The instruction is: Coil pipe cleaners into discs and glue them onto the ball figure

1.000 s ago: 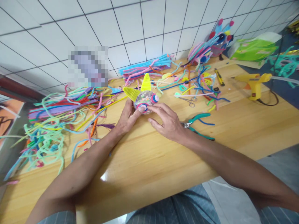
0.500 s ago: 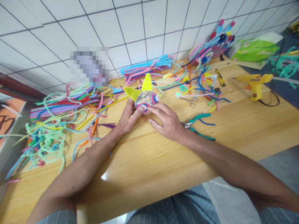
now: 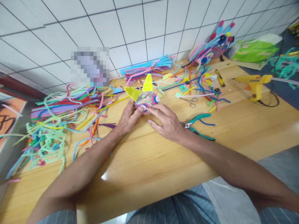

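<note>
A clear round toy head [image 3: 142, 100] with two yellow pipe-cleaner ears [image 3: 147, 83] and pink, blue and white round eyes [image 3: 156, 99] is at the middle of the table. My left hand [image 3: 128, 117] grips its left side, thumb on the nearer eye and the other fingers partly hidden behind. The fingertips of my right hand [image 3: 165, 120] touch the front beside that eye, with its thumb held apart and its fingers stretched out. Green-handled pliers [image 3: 197, 124] lie just right of my right wrist.
Piles of colourful pipe cleaners [image 3: 52, 137] cover the left, with a blue and pink bundle [image 3: 149, 67] along the wall. Scissors [image 3: 190, 101], a yellow cutter [image 3: 220, 78] and a yellow glue gun [image 3: 254, 85] lie to the right. A finished-looking pipe-cleaner figure [image 3: 203, 53] stands behind.
Almost nothing differs. Both hands stay at the toy head in the same pose, and the view has shifted very slightly.
</note>
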